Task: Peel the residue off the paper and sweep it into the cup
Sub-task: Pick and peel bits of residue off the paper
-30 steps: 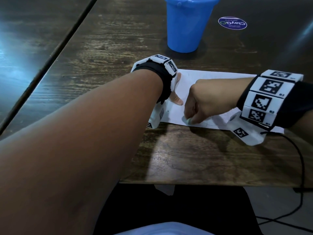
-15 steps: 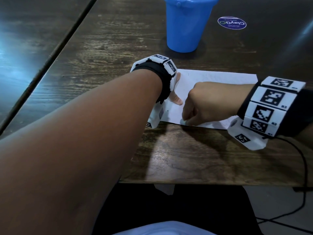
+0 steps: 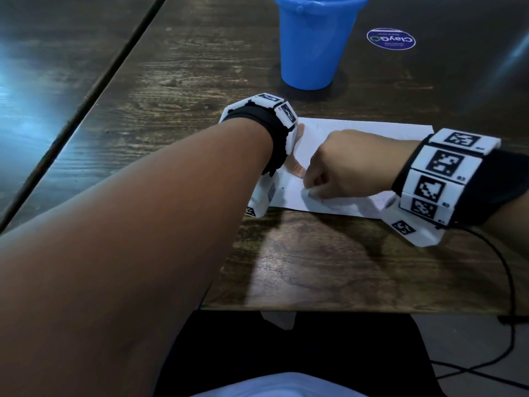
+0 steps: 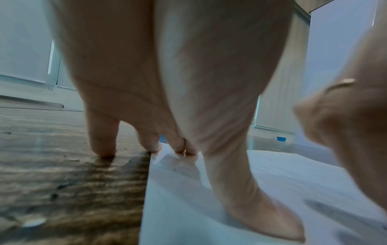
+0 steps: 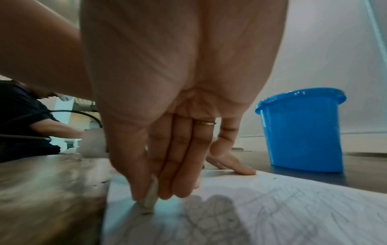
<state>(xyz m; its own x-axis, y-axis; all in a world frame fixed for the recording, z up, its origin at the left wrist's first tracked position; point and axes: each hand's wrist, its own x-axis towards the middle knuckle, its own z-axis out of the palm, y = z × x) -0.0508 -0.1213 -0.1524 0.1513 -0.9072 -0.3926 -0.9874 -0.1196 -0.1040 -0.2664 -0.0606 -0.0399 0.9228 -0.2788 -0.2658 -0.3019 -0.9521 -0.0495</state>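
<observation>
Office-type rm, wood tables (image 3: 315,276), roller blinds (image 4: 25,49), seated coworker (image 5: 23,122)

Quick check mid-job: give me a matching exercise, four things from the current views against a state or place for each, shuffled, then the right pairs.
Things:
1. left hand
2. right hand
3. blue cup
4. round sticker

States or places:
A. stands upright on the table beyond the paper
B. lies flat on the table, to the right of the cup
C. presses fingers and thumb down at the paper's left edge
D. pinches a small pale eraser-like piece against the paper

Pairs: 1-C, 2-D, 3-A, 4-B
</observation>
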